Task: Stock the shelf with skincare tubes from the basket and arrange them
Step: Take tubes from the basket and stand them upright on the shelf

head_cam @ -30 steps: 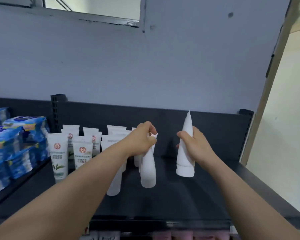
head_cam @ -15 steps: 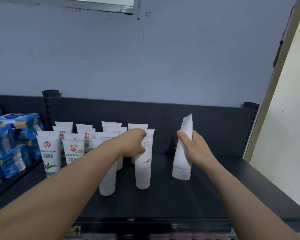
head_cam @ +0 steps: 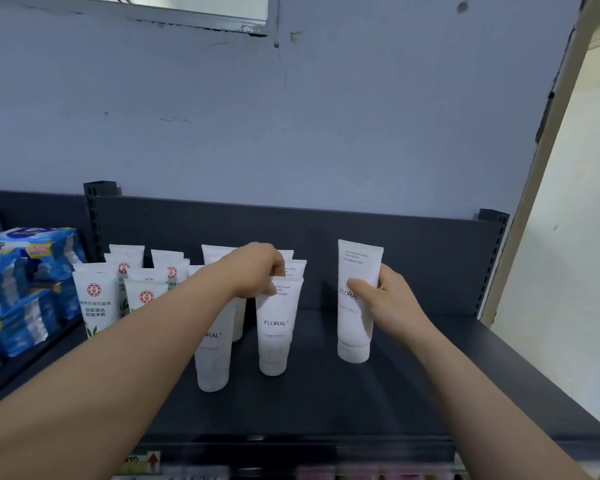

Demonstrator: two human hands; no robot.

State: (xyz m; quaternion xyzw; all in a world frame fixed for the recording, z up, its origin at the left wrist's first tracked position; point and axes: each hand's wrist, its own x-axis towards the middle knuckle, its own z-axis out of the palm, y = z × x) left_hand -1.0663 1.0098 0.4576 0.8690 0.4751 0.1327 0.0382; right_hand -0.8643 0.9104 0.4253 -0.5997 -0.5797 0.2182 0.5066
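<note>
On the dark shelf (head_cam: 343,403) stand several white skincare tubes, cap down. My left hand (head_cam: 257,271) pinches the top edge of a white FLORAL tube (head_cam: 278,327) standing in the middle. My right hand (head_cam: 385,299) grips another white FLORAL tube (head_cam: 355,327) upright, to the right of the group, its cap at the shelf surface. Beside the left-hand tube stands another FLORAL tube (head_cam: 212,362), partly hidden by my left forearm. Further left are tubes with a red round logo (head_cam: 96,303). No basket is in view.
Blue plastic packs (head_cam: 18,289) are stacked on the neighbouring shelf at the left. A dark back panel (head_cam: 413,244) and slotted uprights (head_cam: 489,258) bound the shelf. The shelf's right half and front strip are bare. A pale wall edge stands at the far right.
My right hand has turned its tube so the FLORAL label faces me and lowered it upright to the shelf. My left hand stays at the middle tube's top, which now faces forward.
</note>
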